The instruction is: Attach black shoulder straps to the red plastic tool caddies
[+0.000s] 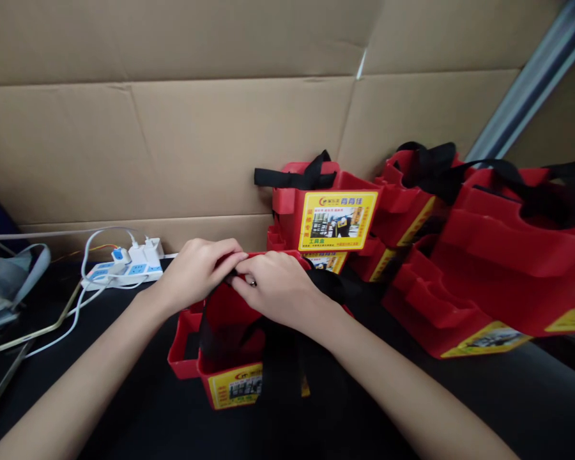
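A red plastic tool box (184, 368) with a yellow printed label stands on the black surface in front of me. At its back rim my left hand (206, 262) is closed, thumb and fingers pinching a black strap (211, 313). My right hand (275, 284) meets it there, fingers also closed on the strap. A small shiny bit shows under the right fingers, too small to name. The fingertips partly hide each other and the strap's end. More black webbing hangs over the box's front right side and covers part of its label.
Several similar red tool boxes (290, 204) with black straps are stacked behind and to the right (517, 268). At the left lies a white power strip (141, 271) with plugs and white cables. A cardboard wall (196, 147) rises behind; a metal post (522, 89) slants at the right.
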`<state>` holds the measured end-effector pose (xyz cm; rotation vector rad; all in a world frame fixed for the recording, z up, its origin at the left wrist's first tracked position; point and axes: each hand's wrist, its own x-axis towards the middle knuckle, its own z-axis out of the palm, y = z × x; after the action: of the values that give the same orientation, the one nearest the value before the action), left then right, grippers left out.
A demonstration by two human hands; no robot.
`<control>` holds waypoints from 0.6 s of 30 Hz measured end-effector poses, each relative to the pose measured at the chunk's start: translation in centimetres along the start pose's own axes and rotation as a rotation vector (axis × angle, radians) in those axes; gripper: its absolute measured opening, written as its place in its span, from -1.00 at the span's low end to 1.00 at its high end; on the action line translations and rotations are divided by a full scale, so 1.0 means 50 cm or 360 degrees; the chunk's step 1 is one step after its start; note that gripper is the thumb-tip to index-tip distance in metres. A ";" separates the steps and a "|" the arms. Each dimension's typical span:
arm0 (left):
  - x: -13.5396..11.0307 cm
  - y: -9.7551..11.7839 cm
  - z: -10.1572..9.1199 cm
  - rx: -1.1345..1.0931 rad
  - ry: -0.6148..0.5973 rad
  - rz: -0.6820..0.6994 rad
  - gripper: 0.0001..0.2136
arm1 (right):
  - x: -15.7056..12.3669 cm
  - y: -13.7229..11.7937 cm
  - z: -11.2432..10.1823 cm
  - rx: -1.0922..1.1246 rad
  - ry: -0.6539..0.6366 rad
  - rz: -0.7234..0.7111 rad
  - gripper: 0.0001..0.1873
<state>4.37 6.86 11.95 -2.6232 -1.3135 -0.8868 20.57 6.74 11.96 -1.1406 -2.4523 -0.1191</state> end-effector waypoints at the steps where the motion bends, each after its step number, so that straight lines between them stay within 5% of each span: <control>1: 0.000 -0.001 0.000 -0.0026 -0.0006 0.0005 -0.78 | 0.000 0.002 -0.006 0.0097 -0.0037 -0.0034 -0.79; 6: -0.001 -0.037 -0.004 -0.0059 -0.0085 -0.0095 -0.75 | -0.016 0.032 -0.059 0.1403 -0.0621 -0.1016 -0.79; 8: -0.003 -0.065 -0.013 -0.0037 -0.0090 -0.0144 -0.72 | -0.026 0.053 -0.087 0.1753 -0.0658 -0.1136 -0.71; 14: -0.013 -0.122 -0.048 -0.0119 -0.0195 -0.0148 -0.69 | -0.020 0.121 -0.119 0.1050 -0.0246 -0.0218 -0.61; 18: -0.015 -0.119 -0.052 -0.0263 -0.0261 -0.0130 -0.70 | -0.003 0.142 -0.082 0.0579 -0.0247 -0.0003 -0.49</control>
<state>-1.67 9.28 12.64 -2.8408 -1.4543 -0.8400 27.37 10.27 14.88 -1.0161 -2.4707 0.4134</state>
